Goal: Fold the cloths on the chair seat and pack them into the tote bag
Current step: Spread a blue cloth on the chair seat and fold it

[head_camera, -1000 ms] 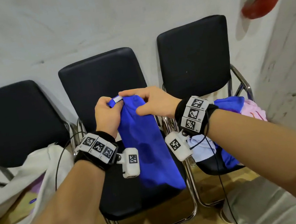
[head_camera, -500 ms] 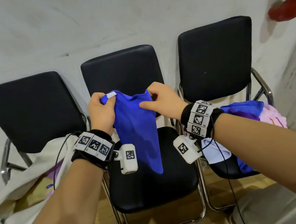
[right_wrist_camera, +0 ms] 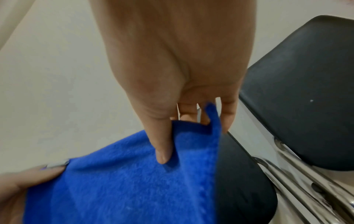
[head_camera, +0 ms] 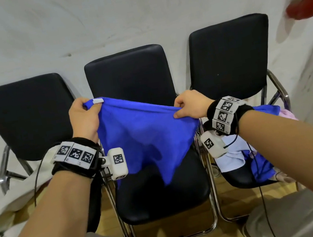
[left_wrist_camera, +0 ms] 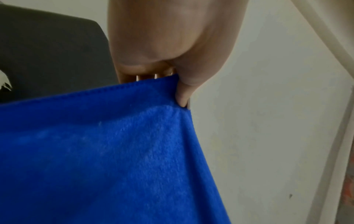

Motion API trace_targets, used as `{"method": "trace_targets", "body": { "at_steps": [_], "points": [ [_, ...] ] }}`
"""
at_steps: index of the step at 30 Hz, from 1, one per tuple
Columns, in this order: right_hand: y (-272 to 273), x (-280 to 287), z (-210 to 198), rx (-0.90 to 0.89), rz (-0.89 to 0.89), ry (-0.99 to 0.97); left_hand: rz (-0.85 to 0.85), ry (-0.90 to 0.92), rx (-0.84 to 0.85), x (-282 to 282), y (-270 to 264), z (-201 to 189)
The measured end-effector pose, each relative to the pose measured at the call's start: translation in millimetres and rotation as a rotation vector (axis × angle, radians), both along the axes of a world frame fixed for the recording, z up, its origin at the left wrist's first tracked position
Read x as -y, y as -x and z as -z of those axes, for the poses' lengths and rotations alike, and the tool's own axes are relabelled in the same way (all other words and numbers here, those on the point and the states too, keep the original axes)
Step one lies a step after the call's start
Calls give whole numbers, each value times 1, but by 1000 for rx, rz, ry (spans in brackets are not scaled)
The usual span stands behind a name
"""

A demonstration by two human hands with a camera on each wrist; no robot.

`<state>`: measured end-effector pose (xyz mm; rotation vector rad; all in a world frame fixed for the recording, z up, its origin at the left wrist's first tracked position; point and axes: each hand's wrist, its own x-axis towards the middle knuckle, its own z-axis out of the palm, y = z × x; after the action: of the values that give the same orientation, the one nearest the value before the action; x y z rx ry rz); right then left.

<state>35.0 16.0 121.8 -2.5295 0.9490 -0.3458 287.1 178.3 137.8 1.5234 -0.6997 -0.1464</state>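
A bright blue cloth (head_camera: 143, 132) hangs spread in the air above the middle chair's seat (head_camera: 163, 195). My left hand (head_camera: 84, 119) pinches its top left corner, beside a small white tag (head_camera: 98, 101). My right hand (head_camera: 189, 104) pinches the top right corner, thumb on the front of the cloth (right_wrist_camera: 134, 181). In the left wrist view the thumb (left_wrist_camera: 184, 91) clamps the cloth's hem (left_wrist_camera: 95, 151). The cream tote bag (head_camera: 14, 194) slumps on the left chair. More cloths (head_camera: 240, 158), blue, white and pink, lie heaped on the right chair's seat.
Three black folding chairs stand side by side against a pale wall (head_camera: 115, 22). A red pipe (head_camera: 310, 6) runs at the upper right. Wooden floor (head_camera: 108, 210) shows under the chairs. My knees (head_camera: 290, 218) are at the bottom edge.
My hands have drawn apart, the right one sliding rightward along the top edge, so the bunched blue cloth now hangs spread wide between them.
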Motion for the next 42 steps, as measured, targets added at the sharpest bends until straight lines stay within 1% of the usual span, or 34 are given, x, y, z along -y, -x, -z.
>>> {"method": "trace_targets", "body": {
  "at_steps": [3, 7, 11, 15, 19, 21, 24, 27, 30, 32, 33, 36, 39, 42],
  "points": [
    [2, 8, 0, 58, 23, -65, -34, -55, 10, -1, -6, 4],
    [2, 15, -3, 84, 9, -118, -62, -105, -22, 0, -14, 8],
    [8, 21, -12, 103, -31, -214, 7, -143, -29, -7, -21, 9],
    [9, 30, -15, 131, 14, -230, 117, -344, 31, -14, -39, 9],
    [3, 38, -14, 184, 83, -281, 114, -452, 46, -13, -50, 14],
    [-1, 43, -13, 208, 106, -304, 113, -480, 24, -11, -53, 17],
    [-8, 49, -10, 251, 174, -330, 105, -458, -29, -5, -59, 24],
    [-19, 56, -4, 370, 302, -378, 54, -440, -59, 2, -63, 28],
    [-33, 63, 0, 449, 413, -532, 23, -340, -157, 11, -65, 30],
    [-42, 65, 2, 560, 413, -650, 30, -239, -229, 18, -67, 31],
    [-47, 67, 4, 637, 401, -661, 32, -200, -240, 22, -69, 32],
    [-56, 75, 11, 803, 371, -579, 33, -119, -210, 32, -74, 30],
    [-60, 81, 16, 864, 320, -559, 29, -82, -166, 35, -79, 28],
    [-55, 80, 22, 864, 277, -568, 53, -108, -149, 29, -78, 31]
  ]
}}
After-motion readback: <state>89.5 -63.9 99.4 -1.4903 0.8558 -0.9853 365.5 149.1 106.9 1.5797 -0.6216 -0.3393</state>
